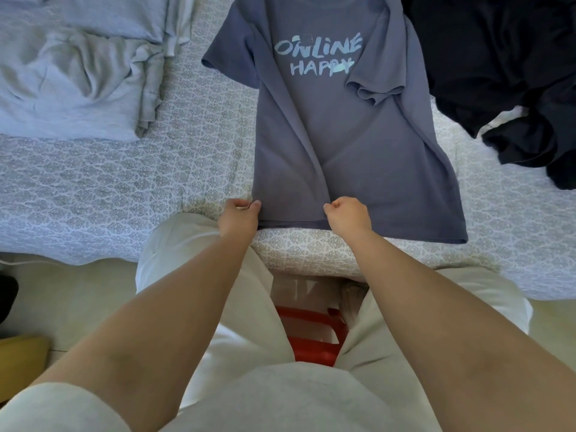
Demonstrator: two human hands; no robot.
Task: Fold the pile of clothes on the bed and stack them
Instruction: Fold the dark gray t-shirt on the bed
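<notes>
Blue-grey T-shirt (349,145) lies face up on bed (109,182) (patterned grey-white cover), right sleeve folded inward. Left hand (238,218) and right hand (347,216): fingers pinch near hem. Grey garments (78,67) far left; dark clothes (511,73) far right. Red stool (311,332) below.

Slate-blue t-shirt (343,145) with pale lettering, grey-white patterned bedspread (124,188), black garment (514,73), red stool (311,332).

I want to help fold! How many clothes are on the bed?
3: a purple T-shirt in the middle, crumpled grey clothing at far left, dark clothing at far right. Each heap may hide more.
</notes>
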